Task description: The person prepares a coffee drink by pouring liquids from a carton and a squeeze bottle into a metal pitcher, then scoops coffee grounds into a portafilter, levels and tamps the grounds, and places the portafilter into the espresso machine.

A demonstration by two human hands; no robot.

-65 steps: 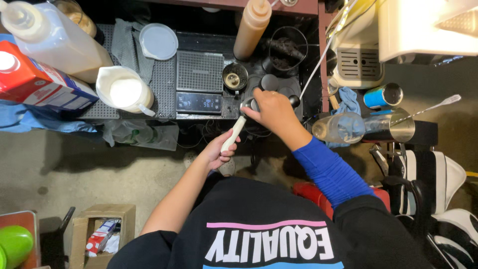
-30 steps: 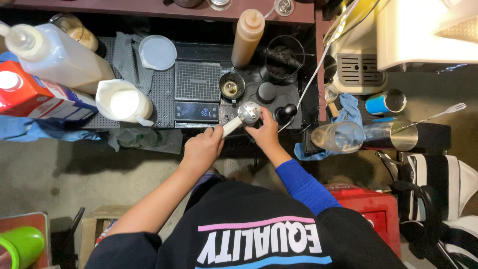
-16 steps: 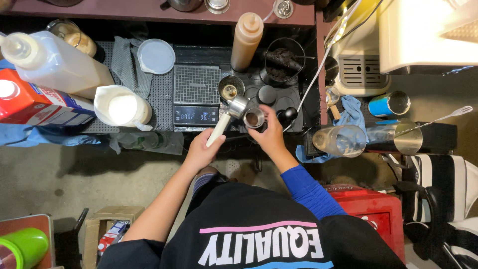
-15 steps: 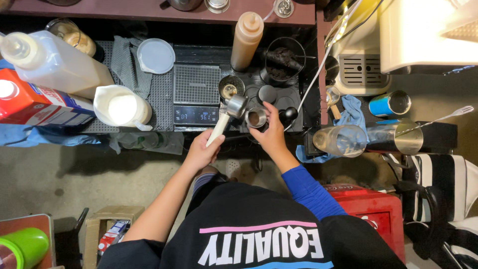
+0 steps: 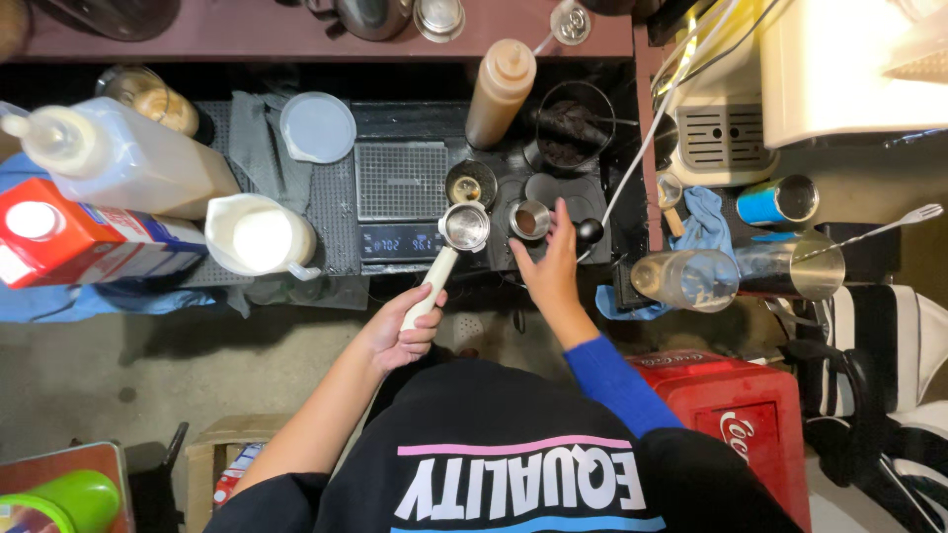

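Near the middle of the frame, the left hand (image 5: 400, 336) grips the coffee scoop (image 5: 449, 252) by its handle. The right hand (image 5: 548, 262) pinches a small metal cup (image 5: 529, 219) with coffee inside. Nothing is poured yet.

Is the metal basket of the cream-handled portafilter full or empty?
Empty: the metal basket of the cream-handled portafilter shows bare shiny metal inside, no coffee grounds. The left hand holds its handle.

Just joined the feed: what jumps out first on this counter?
At centre, the left hand holds a cream-handled portafilter over the dark counter, while the right hand grips a small metal cup right beside its basket. To the left stand a white pitcher of milk and a red and white carton.
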